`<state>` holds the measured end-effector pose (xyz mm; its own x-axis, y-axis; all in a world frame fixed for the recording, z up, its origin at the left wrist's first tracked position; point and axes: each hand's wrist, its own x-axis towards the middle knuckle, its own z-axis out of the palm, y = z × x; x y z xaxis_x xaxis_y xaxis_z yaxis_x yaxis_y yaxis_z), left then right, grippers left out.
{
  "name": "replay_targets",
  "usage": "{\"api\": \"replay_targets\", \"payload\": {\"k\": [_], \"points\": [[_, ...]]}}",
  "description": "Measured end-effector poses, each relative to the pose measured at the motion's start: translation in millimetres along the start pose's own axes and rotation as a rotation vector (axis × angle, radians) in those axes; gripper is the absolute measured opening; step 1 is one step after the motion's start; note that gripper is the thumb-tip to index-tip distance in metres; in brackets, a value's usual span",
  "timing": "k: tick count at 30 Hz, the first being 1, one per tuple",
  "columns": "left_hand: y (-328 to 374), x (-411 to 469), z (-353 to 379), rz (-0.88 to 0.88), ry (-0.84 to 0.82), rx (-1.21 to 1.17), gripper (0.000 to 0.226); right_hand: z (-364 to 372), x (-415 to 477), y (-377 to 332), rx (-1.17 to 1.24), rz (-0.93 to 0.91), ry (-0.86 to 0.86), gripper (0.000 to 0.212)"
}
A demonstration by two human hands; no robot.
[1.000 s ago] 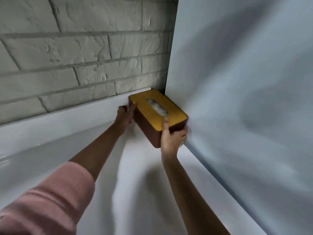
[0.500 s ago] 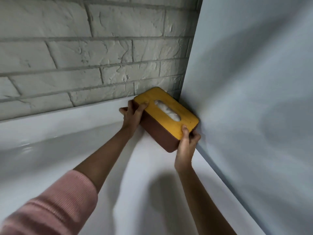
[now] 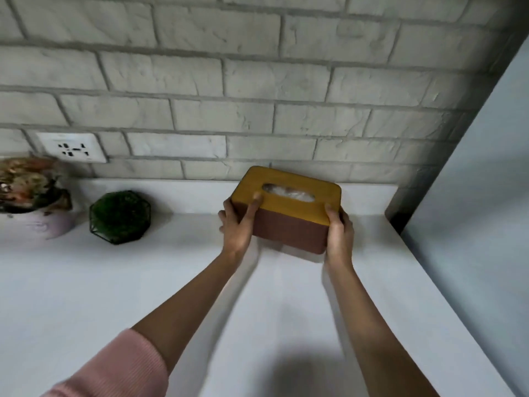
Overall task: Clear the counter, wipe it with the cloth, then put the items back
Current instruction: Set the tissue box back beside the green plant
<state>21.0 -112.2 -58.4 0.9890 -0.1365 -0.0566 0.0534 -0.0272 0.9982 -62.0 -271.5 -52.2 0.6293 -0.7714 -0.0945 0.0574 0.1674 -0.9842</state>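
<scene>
A tissue box [image 3: 289,213] with a yellow wooden lid and brown sides is at the back of the white counter [image 3: 143,282], close to the brick wall. My left hand [image 3: 237,224] grips its left end, thumb on the lid. My right hand [image 3: 339,233] grips its right end. I cannot tell whether the box touches the counter. No cloth is in view.
A green plant in a black geometric holder [image 3: 120,216] stands left of the box. A flower pot [image 3: 31,202] is at the far left. A wall socket [image 3: 71,147] sits above them. A pale panel [image 3: 472,196] bounds the counter on the right.
Both hands have kept hold of the tissue box and brought it out of the right corner, turning it square to the back wall. The view has swung left, revealing the plants.
</scene>
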Motion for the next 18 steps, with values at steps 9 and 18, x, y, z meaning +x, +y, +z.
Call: {"api": "replay_targets", "payload": {"k": [9,18], "points": [[-24,-2,-107,0.147,0.127,0.136,0.096,79,-36,30,-0.102,-0.004,-0.393,0.063],[-39,2,-137,0.119,0.169,0.15,0.074,99,-46,48,-0.161,-0.031,-0.492,0.076]]}}
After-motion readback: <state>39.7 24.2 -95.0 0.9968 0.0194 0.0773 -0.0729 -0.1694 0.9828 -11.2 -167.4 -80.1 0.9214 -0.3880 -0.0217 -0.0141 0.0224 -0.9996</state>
